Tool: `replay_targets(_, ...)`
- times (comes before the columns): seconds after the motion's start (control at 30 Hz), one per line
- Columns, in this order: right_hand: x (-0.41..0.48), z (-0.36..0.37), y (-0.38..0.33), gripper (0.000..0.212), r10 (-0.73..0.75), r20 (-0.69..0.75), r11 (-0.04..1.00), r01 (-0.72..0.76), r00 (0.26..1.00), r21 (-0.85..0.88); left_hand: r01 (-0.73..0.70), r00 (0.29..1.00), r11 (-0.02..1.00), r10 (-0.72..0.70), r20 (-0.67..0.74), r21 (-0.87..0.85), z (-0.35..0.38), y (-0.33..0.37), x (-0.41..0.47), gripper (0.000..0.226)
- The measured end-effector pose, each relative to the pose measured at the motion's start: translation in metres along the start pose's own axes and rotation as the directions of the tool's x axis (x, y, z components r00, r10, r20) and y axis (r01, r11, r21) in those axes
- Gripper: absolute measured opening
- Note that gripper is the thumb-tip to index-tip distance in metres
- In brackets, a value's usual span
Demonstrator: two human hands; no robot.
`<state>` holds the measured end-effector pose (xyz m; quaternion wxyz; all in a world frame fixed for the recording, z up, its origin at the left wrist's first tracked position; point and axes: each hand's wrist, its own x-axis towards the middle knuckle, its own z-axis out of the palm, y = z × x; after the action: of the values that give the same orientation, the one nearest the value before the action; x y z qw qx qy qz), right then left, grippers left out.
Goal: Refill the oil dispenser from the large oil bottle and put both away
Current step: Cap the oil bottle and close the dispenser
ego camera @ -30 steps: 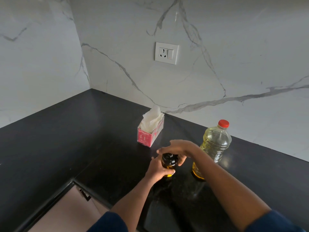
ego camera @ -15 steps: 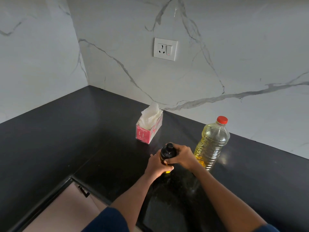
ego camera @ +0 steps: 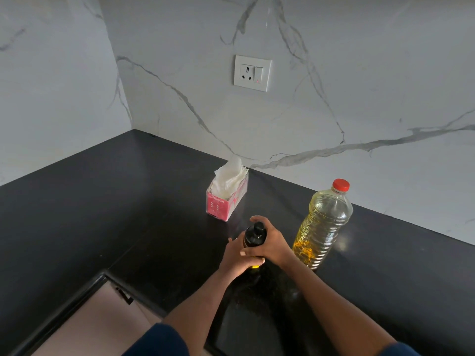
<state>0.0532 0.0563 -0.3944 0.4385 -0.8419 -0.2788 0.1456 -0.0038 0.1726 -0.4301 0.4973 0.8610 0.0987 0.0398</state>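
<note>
Black stone countertop (ego camera: 108,214), near centre: oil dispenser (ego camera: 254,233) upright, gripped two-handed. Left hand (ego camera: 235,256) curled round lower body. Right hand (ego camera: 273,242) wrapped round shoulder from right, slid down off black stopper (ego camera: 257,228) within last second; stopper now exposed, seated. Large oil bottle (ego camera: 322,224) just right, red cap (ego camera: 341,185) on. Pink tissue box (ego camera: 226,201) farther back. Likely bracing to open; no pouring yet.

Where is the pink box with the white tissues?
In the head view, the pink tissue box stands on the black countertop by the marble wall, below the white socket, left of and beyond the small dark dispenser.
</note>
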Motion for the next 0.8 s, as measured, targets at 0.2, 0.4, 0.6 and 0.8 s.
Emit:
replay_targets(0.2, 0.0, 0.022, 0.001, 0.04, -0.037, -0.325, 0.999, 0.026, 0.945, -0.038, 0.033, 0.992, 0.999, -0.031, -0.119, 0.015, 0.014, -0.01, 0.005, 0.051)
replay_targets(0.4, -0.002, 0.042, -0.007, 0.039, 0.033, -0.56, 0.999, -0.041, 0.828, -0.001, 0.047, 0.983, 0.923, 0.024, -0.181, 0.382, 0.029, -0.018, 0.009, 0.035)
replay_targets(0.6, -0.001, 0.048, -0.012, 0.039, 0.084, -0.591, 0.996, -0.077, 0.802, 0.036, 0.107, 0.978, 0.88, -0.01, -0.208, 0.462, 0.034, -0.017, 0.007, 0.033)
replay_targets(0.8, 0.005, 0.046, -0.009, 0.043, 0.125, -0.565, 0.992, -0.116, 0.816, 0.051, 0.12, 0.981, 0.859, -0.026, -0.191, 0.499, 0.035, -0.009, 0.008, 0.035)
